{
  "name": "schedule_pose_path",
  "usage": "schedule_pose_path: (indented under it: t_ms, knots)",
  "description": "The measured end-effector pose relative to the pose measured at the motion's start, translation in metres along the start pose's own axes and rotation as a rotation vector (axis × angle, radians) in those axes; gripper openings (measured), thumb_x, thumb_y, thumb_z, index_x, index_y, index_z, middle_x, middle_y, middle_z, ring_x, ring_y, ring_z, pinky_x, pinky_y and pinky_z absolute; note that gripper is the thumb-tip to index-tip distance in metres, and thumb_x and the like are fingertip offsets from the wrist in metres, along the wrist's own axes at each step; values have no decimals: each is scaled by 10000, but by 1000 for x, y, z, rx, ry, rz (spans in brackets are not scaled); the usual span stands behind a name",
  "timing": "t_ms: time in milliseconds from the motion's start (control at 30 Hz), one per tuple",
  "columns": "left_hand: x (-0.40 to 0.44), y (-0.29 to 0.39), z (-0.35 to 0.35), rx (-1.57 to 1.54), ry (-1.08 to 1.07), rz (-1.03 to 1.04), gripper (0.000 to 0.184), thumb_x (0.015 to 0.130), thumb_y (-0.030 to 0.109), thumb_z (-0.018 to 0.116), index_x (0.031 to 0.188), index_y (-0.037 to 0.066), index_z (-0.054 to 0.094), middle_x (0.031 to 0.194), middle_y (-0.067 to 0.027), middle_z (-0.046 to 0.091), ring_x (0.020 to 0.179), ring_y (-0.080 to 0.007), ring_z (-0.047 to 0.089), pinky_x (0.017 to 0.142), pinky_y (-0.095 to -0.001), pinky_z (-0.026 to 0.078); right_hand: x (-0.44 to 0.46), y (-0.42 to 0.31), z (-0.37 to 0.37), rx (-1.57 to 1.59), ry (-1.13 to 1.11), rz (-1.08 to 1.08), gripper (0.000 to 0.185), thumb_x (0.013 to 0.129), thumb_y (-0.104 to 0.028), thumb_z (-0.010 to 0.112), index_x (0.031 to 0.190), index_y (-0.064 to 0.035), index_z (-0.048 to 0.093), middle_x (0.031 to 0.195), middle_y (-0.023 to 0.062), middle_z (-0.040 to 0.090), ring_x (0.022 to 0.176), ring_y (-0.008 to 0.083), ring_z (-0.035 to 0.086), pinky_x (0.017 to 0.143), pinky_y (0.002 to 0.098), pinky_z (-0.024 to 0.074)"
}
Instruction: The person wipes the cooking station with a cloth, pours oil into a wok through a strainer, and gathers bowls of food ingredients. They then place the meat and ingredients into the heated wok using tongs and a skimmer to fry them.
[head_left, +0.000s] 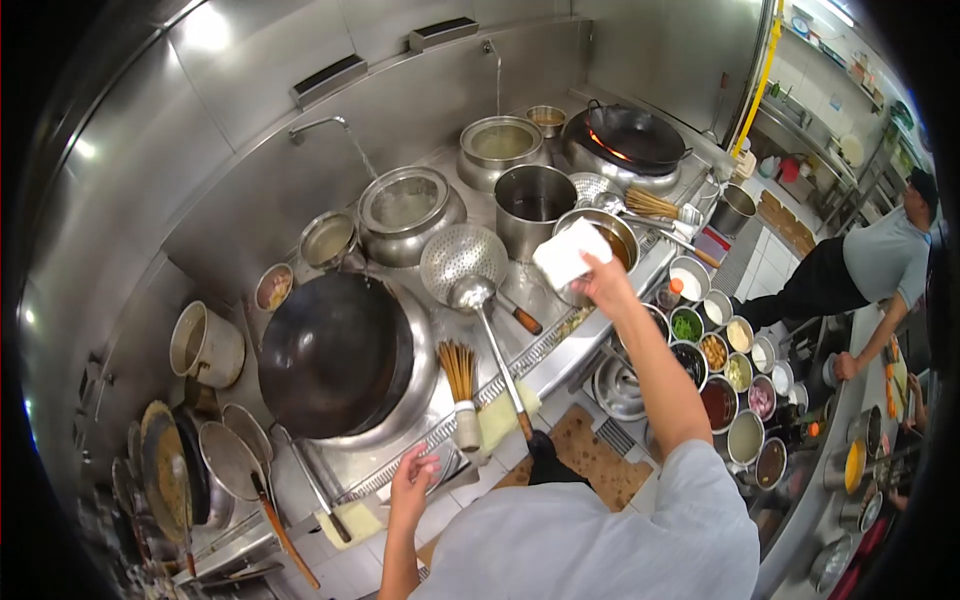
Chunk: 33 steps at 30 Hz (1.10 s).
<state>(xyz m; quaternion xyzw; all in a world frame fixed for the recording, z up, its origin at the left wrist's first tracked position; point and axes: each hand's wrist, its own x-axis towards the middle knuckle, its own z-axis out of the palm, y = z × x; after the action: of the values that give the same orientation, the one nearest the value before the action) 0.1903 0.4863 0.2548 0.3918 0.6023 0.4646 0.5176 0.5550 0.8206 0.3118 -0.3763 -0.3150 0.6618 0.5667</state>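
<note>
My right hand (pixel 603 284) grips a folded white cloth (pixel 574 250) over a metal pot of brown liquid (pixel 622 240). Beside that pot stands a tall pot of dark liquid (pixel 536 200). My left hand (pixel 413 480) is raised near the stove's front edge, its fingers apart and nothing in them. The nearest things to it are a bamboo brush (pixel 466 420) and a yellowish cloth (pixel 357 523). A large black wok (pixel 335 355) sits on the burner at the left. Between wok and pots lie a perforated skimmer (pixel 463 256) and a ladle (pixel 473 292).
Water runs from a tap (pixel 320 124) toward a round metal vessel (pixel 405 205). Flame shows under a second wok (pixel 628 137). Ingredient bowls (pixel 718 403) line the right. Another person (pixel 870 260) stands at the right counter. Strainers (pixel 230 460) hang at the left.
</note>
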Motion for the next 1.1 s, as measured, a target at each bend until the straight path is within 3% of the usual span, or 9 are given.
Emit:
schedule_pose_path:
  t_ms: [200, 367, 467, 533, 567, 700, 867, 967, 1100]
  knots:
    - [22, -11, 38, 101, 72, -103, 378, 901, 84, 562, 1267, 23, 490, 1054, -114, 627, 919, -161, 592, 767, -269, 497, 189, -47, -107, -226, 406, -187, 334, 832, -115, 654, 1138, -62, 531, 940, 76, 639, 690, 189, 635, 514, 319, 543]
    - [27, 4, 64, 372, 133, -101, 352, 894, 112, 581, 1234, 28, 537, 1044, -101, 641, 921, -152, 611, 752, -277, 508, 287, -53, -125, -1367, 741, -287, 438, 798, -178, 686, 1164, -9, 514, 1042, 179, 627, 939, 336, 617, 792, 446, 511]
    - [26, 6, 75, 541, 150, -109, 361, 892, 136, 602, 1236, 39, 551, 1074, -108, 646, 946, -162, 618, 776, -288, 508, 349, 4, -153, -1575, 404, -688, 443, 786, -247, 703, 1129, -13, 550, 1094, 204, 612, 1048, 384, 567, 885, 476, 450]
    - [26, 16, 83, 536, 164, -115, 364, 896, 175, 609, 1233, 47, 560, 1125, -120, 642, 978, -191, 630, 804, -321, 516, 418, 51, -178, -1889, -1, -367, 436, 834, -355, 603, 1148, -52, 593, 1029, 190, 621, 987, 355, 592, 822, 464, 473]
    - [25, 12, 83, 537, 163, -98, 370, 901, 192, 603, 1242, 56, 555, 1126, -124, 641, 969, -207, 636, 801, -334, 521, 441, 69, -202, -2042, -185, -881, 479, 843, -345, 567, 1250, -92, 554, 981, 179, 627, 920, 337, 598, 783, 458, 477]
    - [26, 12, 78, 550, 104, -121, 388, 891, 170, 597, 1261, 69, 539, 1098, -139, 639, 976, -257, 627, 848, -354, 494, 499, 81, -259, -1616, 1, -774, 612, 743, -179, 709, 1299, -60, 482, 1004, 175, 624, 852, 297, 610, 617, 383, 515]
    - [20, 15, 73, 619, 193, -114, 404, 890, 183, 584, 1277, 84, 526, 1107, -150, 623, 1018, -314, 601, 885, -386, 472, 451, 44, -205, -1141, -63, 132, 360, 775, -351, 727, 655, -113, 484, 516, -7, 431, 389, 136, 408, 353, 299, 348]
    - [12, 27, 66, 629, 197, -127, 403, 883, 160, 572, 1274, 77, 522, 1111, -158, 615, 1030, -328, 590, 890, -404, 469, 501, 71, -233, -1065, -201, 195, 366, 760, -174, 653, 1081, -21, 570, 872, 79, 606, 701, 231, 585, 584, 362, 483]
    - [-7, 6, 50, 603, 286, -116, 406, 871, 135, 567, 1268, 66, 522, 1111, -152, 616, 1042, -322, 588, 906, -406, 465, 461, 61, -193, -914, -200, 57, 400, 696, -96, 519, 1090, -38, 562, 849, 84, 614, 673, 220, 610, 516, 336, 487]
